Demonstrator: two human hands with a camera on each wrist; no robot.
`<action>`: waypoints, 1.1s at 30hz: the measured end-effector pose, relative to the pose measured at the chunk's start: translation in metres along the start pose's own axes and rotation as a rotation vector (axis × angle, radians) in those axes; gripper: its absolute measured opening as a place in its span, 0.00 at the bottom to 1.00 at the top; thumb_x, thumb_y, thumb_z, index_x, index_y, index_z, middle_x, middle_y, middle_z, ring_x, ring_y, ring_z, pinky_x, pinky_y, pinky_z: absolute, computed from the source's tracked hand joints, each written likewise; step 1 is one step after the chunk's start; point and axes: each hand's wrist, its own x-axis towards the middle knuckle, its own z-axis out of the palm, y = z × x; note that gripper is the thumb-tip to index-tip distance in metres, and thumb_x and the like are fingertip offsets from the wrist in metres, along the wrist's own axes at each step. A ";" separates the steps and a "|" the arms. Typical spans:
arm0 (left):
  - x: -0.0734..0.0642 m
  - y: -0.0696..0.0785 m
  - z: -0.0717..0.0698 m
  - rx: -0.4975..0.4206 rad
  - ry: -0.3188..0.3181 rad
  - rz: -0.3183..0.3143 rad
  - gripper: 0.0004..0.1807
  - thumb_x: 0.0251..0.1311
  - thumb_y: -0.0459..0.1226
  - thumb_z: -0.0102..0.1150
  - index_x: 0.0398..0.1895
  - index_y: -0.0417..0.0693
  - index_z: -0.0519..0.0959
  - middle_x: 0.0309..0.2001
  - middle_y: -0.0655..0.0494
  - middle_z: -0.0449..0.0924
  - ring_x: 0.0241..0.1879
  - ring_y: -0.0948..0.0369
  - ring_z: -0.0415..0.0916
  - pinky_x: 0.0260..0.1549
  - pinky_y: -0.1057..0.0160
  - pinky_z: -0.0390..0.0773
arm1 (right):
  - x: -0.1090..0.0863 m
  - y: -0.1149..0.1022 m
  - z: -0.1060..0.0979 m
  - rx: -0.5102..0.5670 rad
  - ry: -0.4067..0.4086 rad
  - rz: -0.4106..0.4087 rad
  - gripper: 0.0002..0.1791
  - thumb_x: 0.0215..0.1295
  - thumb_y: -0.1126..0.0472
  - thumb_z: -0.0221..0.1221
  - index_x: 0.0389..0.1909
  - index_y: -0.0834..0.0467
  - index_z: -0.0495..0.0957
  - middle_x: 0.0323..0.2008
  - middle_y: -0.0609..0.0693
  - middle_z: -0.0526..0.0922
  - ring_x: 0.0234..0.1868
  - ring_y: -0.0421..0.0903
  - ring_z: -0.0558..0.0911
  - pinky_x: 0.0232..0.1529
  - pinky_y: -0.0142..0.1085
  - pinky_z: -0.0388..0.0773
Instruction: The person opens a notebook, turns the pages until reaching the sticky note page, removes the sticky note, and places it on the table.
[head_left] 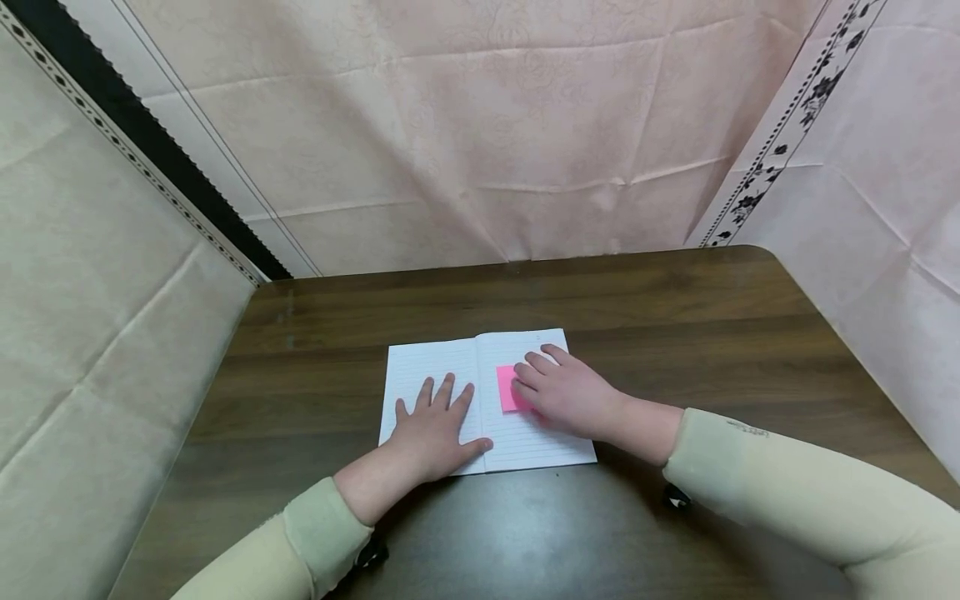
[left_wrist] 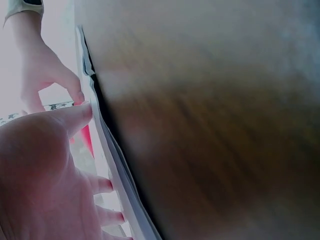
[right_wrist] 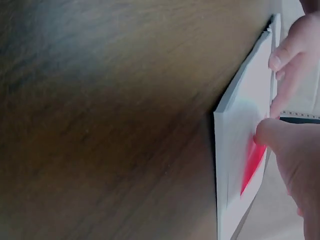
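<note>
An open notebook [head_left: 442, 354] with lined white pages lies on the table. On its right page is a pink sticky note [head_left: 506, 389], partly hidden beneath my right hand [head_left: 573, 397]. That hand's fingers reach over the note, and its thumb [right_wrist: 272, 134] touches the pink paper in the right wrist view; the fingertips' contact is partly hidden. My left hand [head_left: 431, 433] rests on the left page with fingers spread, its thumb [left_wrist: 79, 117] lying across the fold near the bottom edge.
The dark wooden table [head_left: 322, 400] extends around the notebook on every side. Pale cloth [head_left: 480, 133] hangs behind the table's far edge and along both sides. Dark devices [head_left: 371, 552] show under both sleeve cuffs.
</note>
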 end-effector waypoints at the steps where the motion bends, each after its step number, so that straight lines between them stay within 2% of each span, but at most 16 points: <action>1: 0.000 0.000 0.000 0.001 -0.001 -0.001 0.50 0.58 0.70 0.50 0.79 0.58 0.54 0.79 0.46 0.45 0.76 0.40 0.41 0.61 0.24 0.47 | 0.001 -0.001 0.001 -0.016 -0.002 -0.004 0.23 0.61 0.53 0.68 0.57 0.53 0.79 0.55 0.52 0.78 0.59 0.53 0.75 0.66 0.52 0.65; 6: -0.001 0.000 0.000 0.003 -0.001 0.000 0.50 0.58 0.70 0.50 0.79 0.58 0.54 0.79 0.46 0.45 0.76 0.40 0.41 0.61 0.24 0.48 | 0.002 -0.006 0.004 -0.069 -0.025 -0.014 0.25 0.56 0.59 0.72 0.56 0.54 0.79 0.54 0.52 0.77 0.58 0.53 0.75 0.64 0.50 0.67; 11: -0.001 0.001 -0.002 -0.003 -0.003 -0.002 0.50 0.58 0.70 0.51 0.79 0.57 0.55 0.79 0.46 0.45 0.76 0.39 0.41 0.61 0.24 0.48 | 0.002 -0.009 0.006 -0.082 -0.028 0.006 0.29 0.52 0.59 0.75 0.57 0.55 0.78 0.54 0.54 0.77 0.57 0.54 0.75 0.63 0.51 0.68; 33: 0.000 0.001 -0.001 -0.004 0.000 -0.001 0.50 0.58 0.70 0.51 0.79 0.57 0.55 0.79 0.46 0.45 0.76 0.39 0.41 0.61 0.24 0.47 | 0.007 -0.011 0.005 -0.088 -0.022 0.044 0.21 0.56 0.62 0.71 0.52 0.56 0.81 0.54 0.55 0.77 0.56 0.56 0.75 0.63 0.51 0.67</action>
